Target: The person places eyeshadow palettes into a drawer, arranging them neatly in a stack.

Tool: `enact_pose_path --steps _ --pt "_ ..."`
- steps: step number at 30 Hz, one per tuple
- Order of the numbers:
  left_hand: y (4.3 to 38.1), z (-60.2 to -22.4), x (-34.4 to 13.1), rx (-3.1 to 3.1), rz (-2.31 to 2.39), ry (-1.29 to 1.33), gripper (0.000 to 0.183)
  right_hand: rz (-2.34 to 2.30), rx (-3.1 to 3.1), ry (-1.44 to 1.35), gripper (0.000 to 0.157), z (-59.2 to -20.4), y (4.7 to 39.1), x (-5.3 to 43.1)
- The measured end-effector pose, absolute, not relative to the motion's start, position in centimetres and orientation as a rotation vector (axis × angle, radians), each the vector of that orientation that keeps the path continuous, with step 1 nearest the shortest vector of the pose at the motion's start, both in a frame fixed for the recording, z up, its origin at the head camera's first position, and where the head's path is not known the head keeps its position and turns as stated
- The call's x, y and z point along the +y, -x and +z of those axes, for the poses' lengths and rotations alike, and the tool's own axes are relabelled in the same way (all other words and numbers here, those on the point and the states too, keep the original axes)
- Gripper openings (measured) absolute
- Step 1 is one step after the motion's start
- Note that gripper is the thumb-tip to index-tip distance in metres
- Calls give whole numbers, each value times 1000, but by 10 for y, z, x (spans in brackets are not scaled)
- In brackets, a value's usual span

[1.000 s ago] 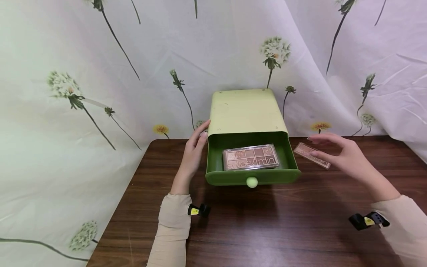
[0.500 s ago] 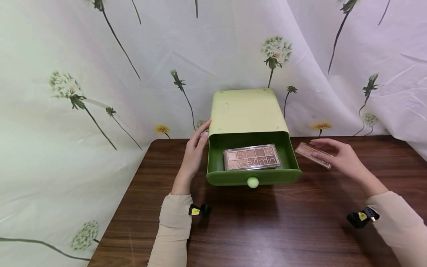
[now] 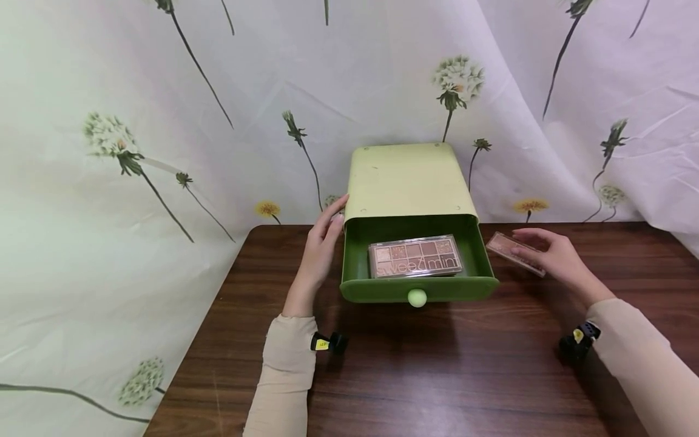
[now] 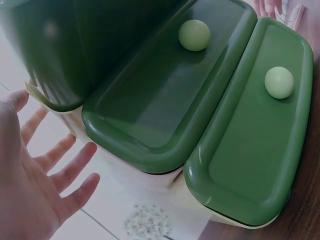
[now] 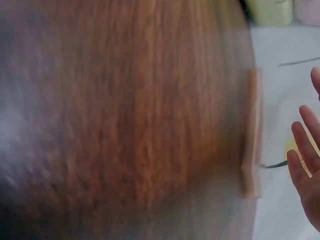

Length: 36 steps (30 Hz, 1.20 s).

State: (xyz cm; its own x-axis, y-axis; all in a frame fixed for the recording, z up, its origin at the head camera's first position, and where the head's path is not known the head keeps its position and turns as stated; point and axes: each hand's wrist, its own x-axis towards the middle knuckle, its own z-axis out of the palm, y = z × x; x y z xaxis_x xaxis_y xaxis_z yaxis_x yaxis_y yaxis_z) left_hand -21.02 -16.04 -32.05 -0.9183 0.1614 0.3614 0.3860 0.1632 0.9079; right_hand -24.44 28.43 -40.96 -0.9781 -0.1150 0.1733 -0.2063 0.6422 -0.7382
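A pale green drawer unit [image 3: 412, 179] stands against the cloth, its top green drawer [image 3: 377, 291] pulled out. Inside that drawer lies a clear-lidded eyeshadow palette [image 3: 415, 256]. My left hand [image 3: 317, 255] touches the unit's left side; in the left wrist view its fingers [image 4: 75, 167] are spread. A narrow eyeshadow palette [image 3: 505, 246] lies on the table to the right of the drawer. My right hand [image 3: 557, 258] hovers over this palette's right part, covering some of it. In the right wrist view, a gap separates its loosely bent fingers [image 5: 305, 150] from the palette.
Two closed green drawers with round knobs, a middle one [image 4: 155, 105] and a bottom one [image 4: 250, 130], sit below the pulled-out drawer. The brown wooden table [image 3: 415, 376] ends at a white dandelion-print cloth [image 3: 218, 91] behind.
My right hand has come lower and closer over the narrow palette, its forearm swinging left. The left hand stays at the unit. The head view has shifted slightly.
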Motion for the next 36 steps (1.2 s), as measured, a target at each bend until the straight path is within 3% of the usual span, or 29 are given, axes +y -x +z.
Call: enact_pose_path --steps 36 --pt "210 -320 -159 -2238 -1856 545 45 1014 -3037 -339 77 -433 279 298"
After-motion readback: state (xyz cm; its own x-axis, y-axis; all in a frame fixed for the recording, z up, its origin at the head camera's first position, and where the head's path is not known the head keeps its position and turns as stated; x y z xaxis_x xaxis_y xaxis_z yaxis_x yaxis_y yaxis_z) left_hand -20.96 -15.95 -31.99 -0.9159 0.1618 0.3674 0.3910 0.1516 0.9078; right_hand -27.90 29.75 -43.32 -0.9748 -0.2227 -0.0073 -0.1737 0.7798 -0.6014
